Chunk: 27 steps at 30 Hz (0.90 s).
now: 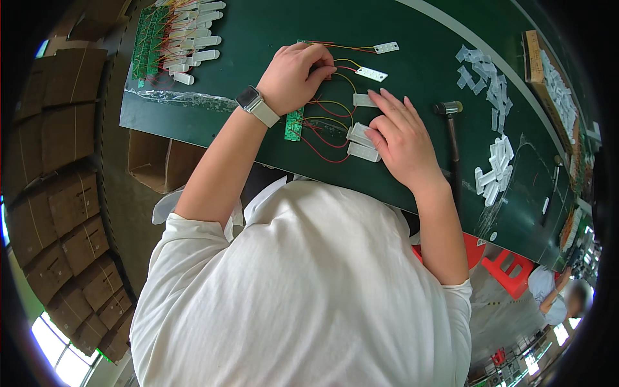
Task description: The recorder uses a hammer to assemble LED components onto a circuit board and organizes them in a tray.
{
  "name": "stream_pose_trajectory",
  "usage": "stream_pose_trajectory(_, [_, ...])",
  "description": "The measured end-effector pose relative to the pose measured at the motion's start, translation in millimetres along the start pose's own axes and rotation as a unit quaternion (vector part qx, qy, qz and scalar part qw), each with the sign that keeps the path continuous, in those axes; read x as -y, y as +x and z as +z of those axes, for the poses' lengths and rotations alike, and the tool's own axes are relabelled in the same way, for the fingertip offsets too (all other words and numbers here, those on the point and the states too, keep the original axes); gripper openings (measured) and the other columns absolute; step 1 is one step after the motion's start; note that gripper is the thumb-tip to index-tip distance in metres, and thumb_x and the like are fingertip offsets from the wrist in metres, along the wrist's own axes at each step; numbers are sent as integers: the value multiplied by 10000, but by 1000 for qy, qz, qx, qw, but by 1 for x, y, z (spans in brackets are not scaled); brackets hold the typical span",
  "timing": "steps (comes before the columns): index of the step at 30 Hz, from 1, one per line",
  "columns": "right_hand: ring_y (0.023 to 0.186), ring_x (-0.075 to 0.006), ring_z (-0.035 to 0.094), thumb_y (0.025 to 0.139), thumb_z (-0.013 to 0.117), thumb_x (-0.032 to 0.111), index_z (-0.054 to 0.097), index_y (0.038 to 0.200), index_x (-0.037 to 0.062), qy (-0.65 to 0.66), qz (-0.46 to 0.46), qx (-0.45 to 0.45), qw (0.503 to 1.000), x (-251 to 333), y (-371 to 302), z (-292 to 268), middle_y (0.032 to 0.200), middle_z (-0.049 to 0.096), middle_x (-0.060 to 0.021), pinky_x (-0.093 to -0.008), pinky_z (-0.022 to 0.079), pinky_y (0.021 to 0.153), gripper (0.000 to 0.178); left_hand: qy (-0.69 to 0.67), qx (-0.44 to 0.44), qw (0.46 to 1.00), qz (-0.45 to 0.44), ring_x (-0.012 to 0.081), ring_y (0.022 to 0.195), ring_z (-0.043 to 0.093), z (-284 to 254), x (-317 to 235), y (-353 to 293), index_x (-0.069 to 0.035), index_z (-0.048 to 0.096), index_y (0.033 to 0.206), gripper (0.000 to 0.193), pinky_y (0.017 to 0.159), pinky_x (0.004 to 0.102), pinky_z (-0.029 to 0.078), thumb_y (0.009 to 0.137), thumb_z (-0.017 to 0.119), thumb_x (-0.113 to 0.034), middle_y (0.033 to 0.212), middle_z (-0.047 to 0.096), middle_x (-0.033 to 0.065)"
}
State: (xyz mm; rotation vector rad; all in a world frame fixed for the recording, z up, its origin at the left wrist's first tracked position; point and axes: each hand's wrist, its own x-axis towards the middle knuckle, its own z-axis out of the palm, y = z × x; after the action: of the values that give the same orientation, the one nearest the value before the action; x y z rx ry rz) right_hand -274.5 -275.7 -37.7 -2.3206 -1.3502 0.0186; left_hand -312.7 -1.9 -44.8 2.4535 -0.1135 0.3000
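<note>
My left hand, with a watch on its wrist, has thumb and forefinger pinched on thin red and yellow wires. Beneath it, a green circuit board lies partly hidden, its wires running right to white plastic pieces. My right hand is spread open over these. Its fingertips rest at a single white piece, and its thumb is by a group of white cases. Two small white strips with dark dots, one nearer and one farther, lie at the wire ends beyond.
A hammer lies right of my right hand. White plastic pieces and translucent pieces are piled farther right. Wired green boards sit at the far left. Cardboard boxes are stacked left; a red stool and another person are at right.
</note>
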Motion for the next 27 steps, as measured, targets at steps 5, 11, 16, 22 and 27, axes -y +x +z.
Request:
stream_pose_trajectory(5, [1034,-278,668,946,730,237,713,896,77,18,42,-84,995,2,7,-20,1077,711,-52,-429,529,897,168,82,3,996,38,253,981,655,-17,-8,-6,-108,688,989,97,955,416,456,941,713,-188,902,738,24])
stream_pose_trajectory(11, [755,-296,675,925,762,224,782,1042,82,57,193,-100,974,-33,48,-27,838,670,-94,-400,537,693,185,91,-25,995,9,227,968,646,-13,-18,3,-110,689,987,83,970,407,433,943,717,-174,946,732,-1])
stream_pose_trajectory(16, [845,-320,700,897,767,171,774,1141,96,129,171,-3,977,-44,74,-16,980,693,-128,-415,570,781,255,91,-40,995,19,221,967,648,-9,-19,2,-114,682,969,68,968,401,426,933,724,-154,922,728,-10])
stream_pose_trajectory(22, [933,-258,680,848,733,99,733,1247,150,150,175,-10,973,-47,61,-16,1129,668,-58,-395,573,864,402,131,-38,990,20,215,976,652,-9,-19,1,-131,673,943,56,970,411,418,922,724,-134,887,721,-12])
stream_pose_trajectory(27, [1022,-229,656,830,723,92,756,1215,205,88,40,-79,992,-39,59,-15,1196,667,-10,-394,561,883,403,180,-39,983,17,210,994,652,-5,-20,5,-144,674,943,47,982,417,415,932,715,-165,874,718,-16])
